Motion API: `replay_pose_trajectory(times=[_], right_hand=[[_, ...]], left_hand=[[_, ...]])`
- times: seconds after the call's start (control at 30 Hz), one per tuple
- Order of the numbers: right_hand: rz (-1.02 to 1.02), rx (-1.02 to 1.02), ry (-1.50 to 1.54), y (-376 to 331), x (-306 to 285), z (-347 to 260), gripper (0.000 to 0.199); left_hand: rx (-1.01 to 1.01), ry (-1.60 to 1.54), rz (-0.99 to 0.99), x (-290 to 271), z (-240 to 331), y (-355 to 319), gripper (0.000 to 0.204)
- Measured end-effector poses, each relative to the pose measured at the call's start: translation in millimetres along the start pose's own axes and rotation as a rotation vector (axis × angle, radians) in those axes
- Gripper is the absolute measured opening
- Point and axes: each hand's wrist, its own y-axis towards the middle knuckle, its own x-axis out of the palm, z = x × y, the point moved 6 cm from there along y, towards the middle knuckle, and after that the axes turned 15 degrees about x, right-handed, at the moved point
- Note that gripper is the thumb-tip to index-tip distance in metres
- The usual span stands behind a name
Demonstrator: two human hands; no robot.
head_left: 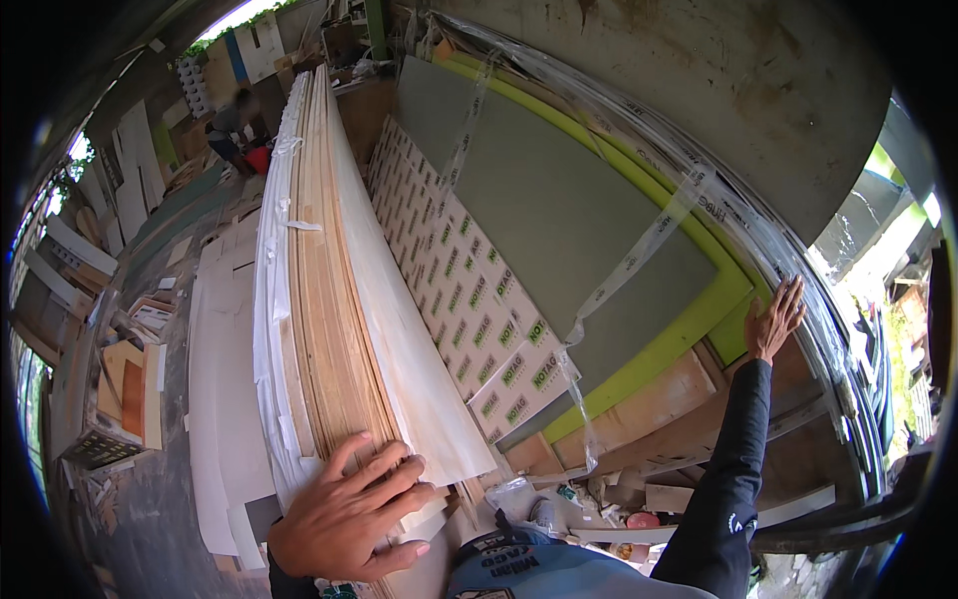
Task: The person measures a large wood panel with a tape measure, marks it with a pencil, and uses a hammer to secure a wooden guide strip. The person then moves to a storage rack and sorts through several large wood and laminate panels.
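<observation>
My left hand (354, 514) lies over the near end of a tall stack of thin wooden boards (321, 299), its fingers spread and bent slightly over the edges. White film (274, 260) hangs along the stack's left side, and a pale sheet (399, 349) leans on its right. With my right arm stretched out, my right hand (775, 319) lies flat, fingers extended, against the near edge of large leaning panels wrapped in clear plastic (723, 205). Among those panels are a grey-green sheet (569, 230) and a lime-green one (664, 339). Neither hand holds anything.
A printed white panel (469, 309) leans between the stack and the green sheets. Another person (235, 130) bends near a red container (258, 160) at the far left. An open wooden box (125, 394) and scraps lie on the left floor. Clutter (639, 504) sits near my feet.
</observation>
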Motion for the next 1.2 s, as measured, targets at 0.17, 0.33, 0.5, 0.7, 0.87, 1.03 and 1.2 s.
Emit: replay_pose_trajectory(times=[0.17, 0.33, 0.5, 0.7, 0.87, 1.03, 1.2], right_hand=[[0.091, 0.044, 0.003, -5.5, -32.2, -16.3, 0.058], [-0.302, 0.215, 0.588, -39.5, 25.7, -31.5, 0.026], [-0.56, 0.654, 0.778, -60.2, 102.9, -48.1, 0.048], [-0.791, 0.855, 0.892, -86.9, 149.6, -72.6, 0.05], [-0.775, 0.77, 1.024, -116.6, 182.7, -74.0, 0.044], [-0.805, 0.731, 0.884, -142.6, 180.9, -75.6, 0.046], [-0.723, 0.707, 0.563, -158.5, 132.4, -120.5, 0.043]], left_hand=[[-0.008, 0.022, -0.022, -2.5, 3.8, 5.9, 0.052], [-0.006, 0.042, -0.014, -0.8, 1.2, 2.4, 0.053], [0.0, 0.028, -0.027, -0.5, 0.4, 3.0, 0.053], [0.003, 0.05, -0.032, -1.3, 1.3, 1.4, 0.053], [0.003, 0.023, -0.009, 0.5, 0.5, 4.0, 0.052], [-0.003, 0.015, 0.005, 2.0, -1.6, 2.7, 0.052], [-0.022, 0.01, -0.008, 2.7, -0.5, 1.3, 0.052]])
